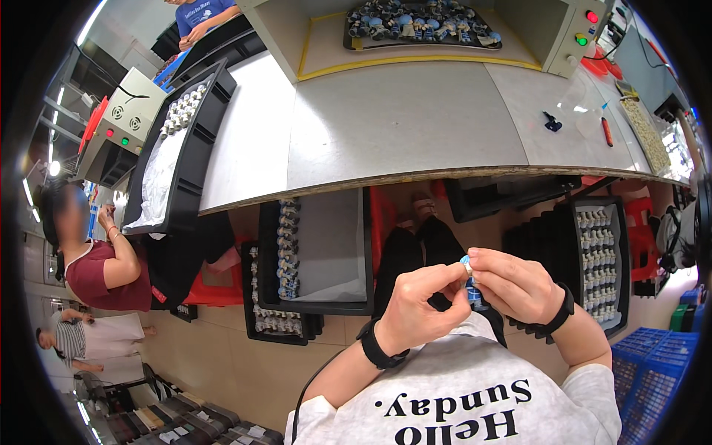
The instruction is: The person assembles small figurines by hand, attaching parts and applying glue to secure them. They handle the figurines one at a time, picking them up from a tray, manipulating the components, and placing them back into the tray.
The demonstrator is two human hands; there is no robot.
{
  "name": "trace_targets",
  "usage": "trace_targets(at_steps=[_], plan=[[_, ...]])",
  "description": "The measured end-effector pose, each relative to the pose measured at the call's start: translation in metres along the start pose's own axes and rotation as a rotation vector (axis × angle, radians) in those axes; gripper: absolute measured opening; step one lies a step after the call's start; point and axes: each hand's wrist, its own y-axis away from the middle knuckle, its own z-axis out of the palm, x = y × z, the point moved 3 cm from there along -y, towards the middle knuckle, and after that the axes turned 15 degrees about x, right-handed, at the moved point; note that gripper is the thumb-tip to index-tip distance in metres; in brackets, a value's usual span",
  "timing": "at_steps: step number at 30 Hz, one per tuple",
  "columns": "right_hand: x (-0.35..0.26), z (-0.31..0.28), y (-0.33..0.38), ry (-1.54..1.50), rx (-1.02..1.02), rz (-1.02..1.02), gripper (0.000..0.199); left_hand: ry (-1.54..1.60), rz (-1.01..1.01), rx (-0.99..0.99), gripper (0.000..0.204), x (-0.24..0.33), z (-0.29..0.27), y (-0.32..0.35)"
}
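Note:
In front of my chest I hold a small blue-and-white toy figure between both hands. My left hand is closed, its thumb and forefinger pinching the figure from the left. From the other side, the fingers of my right hand press together around its upper part. Fingers cover much of the figure, so its details are hidden. Both hands are off the table, between its front edge and my body.
Ahead stretches a grey worktable with a red-handled tool and small dark pieces. A black tray of similar figures sits inside a box-like booth. Black crates flank my legs. A person works at left.

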Motion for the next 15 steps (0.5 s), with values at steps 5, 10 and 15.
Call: trace_targets(at_steps=[5, 10, 15], plan=[[0.0004, 0.0001, -0.0001, -0.006, 0.0, 0.002, 0.025, 0.01, -0.004, 0.018, 0.022, 0.0002, 0.0006, 0.0001], [0.0005, 0.0006, -0.0001, -0.009, 0.002, -0.001, 0.024, -0.004, -0.014, 0.007, 0.022, 0.0002, -0.0007, 0.0004], [0.0002, 0.0002, -0.001, -0.011, -0.003, 0.001, 0.025, 0.001, -0.004, 0.01, 0.022, -0.0004, -0.0004, 0.0006]])
